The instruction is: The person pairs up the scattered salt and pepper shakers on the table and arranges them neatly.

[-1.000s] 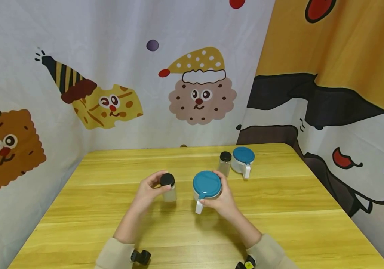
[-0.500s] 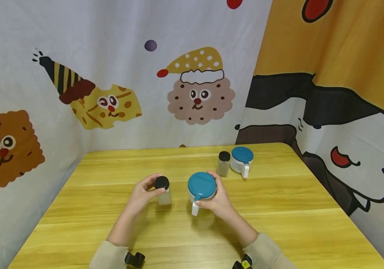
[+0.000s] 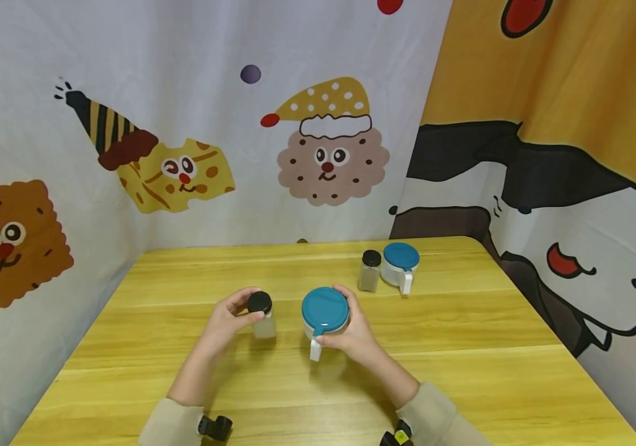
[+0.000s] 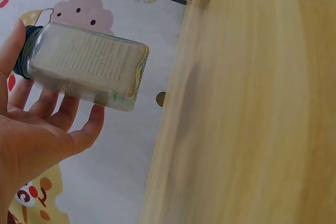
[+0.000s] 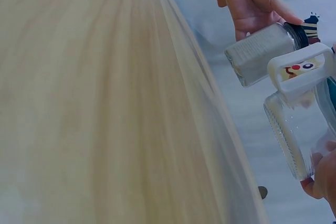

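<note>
My left hand (image 3: 227, 320) grips a small glass spice jar (image 3: 264, 325) by its black lid, thumb on the near side. In the left wrist view this jar (image 4: 89, 64) shows pale contents and a base raised off the tabletop. To its right, my right hand (image 3: 355, 331) holds a round clear glass seasoning jar (image 3: 325, 308) with a teal lid, fingers around its right side and thumb near the handle. Its white handle (image 5: 299, 54) points toward me in the head view. The right wrist view shows the seasoning jar also lifted, partly cut off by the frame.
A second black-lidded spice jar (image 3: 370, 275) stands at the back right of the wooden table (image 3: 195, 279). Beside it is another teal-lidded seasoning jar (image 3: 400, 256) with a white handle. A cartoon-print curtain (image 3: 200, 74) hangs behind the table's far edge.
Both hands have shifted left together with the spice jar and the seasoning jar, and slightly toward me. The two jars at the back stay where they stood.
</note>
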The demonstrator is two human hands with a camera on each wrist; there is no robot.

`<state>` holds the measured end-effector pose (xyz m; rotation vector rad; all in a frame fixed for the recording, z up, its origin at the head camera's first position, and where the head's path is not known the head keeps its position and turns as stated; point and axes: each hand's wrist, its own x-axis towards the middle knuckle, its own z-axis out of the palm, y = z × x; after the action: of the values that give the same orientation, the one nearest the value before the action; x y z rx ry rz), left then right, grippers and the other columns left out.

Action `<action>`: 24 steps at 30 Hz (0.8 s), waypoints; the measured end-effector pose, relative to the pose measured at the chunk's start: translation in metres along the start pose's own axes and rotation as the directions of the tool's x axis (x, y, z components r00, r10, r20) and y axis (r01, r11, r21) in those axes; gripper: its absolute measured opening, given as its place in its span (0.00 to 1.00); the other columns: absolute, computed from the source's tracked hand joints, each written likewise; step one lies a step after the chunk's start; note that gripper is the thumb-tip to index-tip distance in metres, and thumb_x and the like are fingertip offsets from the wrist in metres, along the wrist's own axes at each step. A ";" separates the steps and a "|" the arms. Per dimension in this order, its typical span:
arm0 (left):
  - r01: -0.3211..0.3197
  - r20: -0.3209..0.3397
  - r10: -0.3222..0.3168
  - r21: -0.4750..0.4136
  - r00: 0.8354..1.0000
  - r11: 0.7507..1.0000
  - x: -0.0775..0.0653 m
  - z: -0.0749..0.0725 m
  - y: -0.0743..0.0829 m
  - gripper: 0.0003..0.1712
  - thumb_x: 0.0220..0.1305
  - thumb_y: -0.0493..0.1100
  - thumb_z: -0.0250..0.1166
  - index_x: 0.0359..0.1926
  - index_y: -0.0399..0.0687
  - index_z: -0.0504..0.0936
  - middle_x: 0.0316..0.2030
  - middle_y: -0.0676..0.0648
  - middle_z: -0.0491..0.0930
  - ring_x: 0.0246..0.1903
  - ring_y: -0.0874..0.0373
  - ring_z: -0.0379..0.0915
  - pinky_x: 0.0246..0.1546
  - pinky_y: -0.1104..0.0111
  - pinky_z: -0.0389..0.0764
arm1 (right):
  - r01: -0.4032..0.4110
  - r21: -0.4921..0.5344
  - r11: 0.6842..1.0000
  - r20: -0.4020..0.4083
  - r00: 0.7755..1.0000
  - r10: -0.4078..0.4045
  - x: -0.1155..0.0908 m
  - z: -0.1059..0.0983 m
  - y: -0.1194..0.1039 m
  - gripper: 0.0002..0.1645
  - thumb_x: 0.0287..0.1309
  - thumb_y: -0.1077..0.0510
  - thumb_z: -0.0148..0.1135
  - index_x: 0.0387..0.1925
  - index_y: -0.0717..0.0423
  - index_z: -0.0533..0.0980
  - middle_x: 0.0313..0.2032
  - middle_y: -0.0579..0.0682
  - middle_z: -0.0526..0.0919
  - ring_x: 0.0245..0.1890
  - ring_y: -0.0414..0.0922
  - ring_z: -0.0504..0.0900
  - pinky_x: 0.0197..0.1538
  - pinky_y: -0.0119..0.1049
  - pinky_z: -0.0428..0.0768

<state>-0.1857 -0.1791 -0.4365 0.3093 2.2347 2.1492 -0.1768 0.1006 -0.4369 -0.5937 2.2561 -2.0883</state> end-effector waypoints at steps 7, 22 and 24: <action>0.012 0.009 -0.012 -0.002 1.000 1.000 -0.001 -0.008 -0.002 0.28 0.58 0.34 0.69 0.59 0.33 0.72 0.52 0.40 0.77 0.51 0.50 0.70 0.52 0.59 0.69 | -0.009 0.011 1.000 0.031 0.999 0.008 0.001 0.004 0.001 0.59 0.36 0.70 0.77 0.69 0.58 0.54 0.62 0.64 0.66 0.60 0.60 0.68 0.61 0.54 0.65; 0.026 0.022 -0.027 0.031 0.999 0.999 -0.007 -0.023 -0.006 0.30 0.58 0.37 0.70 0.60 0.35 0.72 0.51 0.45 0.77 0.51 0.52 0.71 0.50 0.63 0.72 | -0.012 0.024 1.000 0.095 0.995 0.010 0.006 0.012 0.003 0.60 0.36 0.68 0.78 0.69 0.60 0.53 0.62 0.64 0.66 0.60 0.59 0.68 0.62 0.53 0.63; 0.023 0.025 -0.024 0.033 0.999 0.999 -0.008 -0.026 -0.006 0.29 0.58 0.37 0.69 0.60 0.35 0.72 0.52 0.44 0.77 0.51 0.52 0.71 0.50 0.64 0.72 | -0.012 0.032 0.999 0.105 0.994 0.008 0.007 0.013 0.003 0.60 0.36 0.68 0.78 0.70 0.62 0.52 0.62 0.64 0.66 0.61 0.59 0.67 0.62 0.53 0.63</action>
<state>-0.1831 -0.2059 -0.4426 0.3078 2.2502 2.0869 -0.1803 0.0863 -0.4398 -0.6723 2.1602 -2.0340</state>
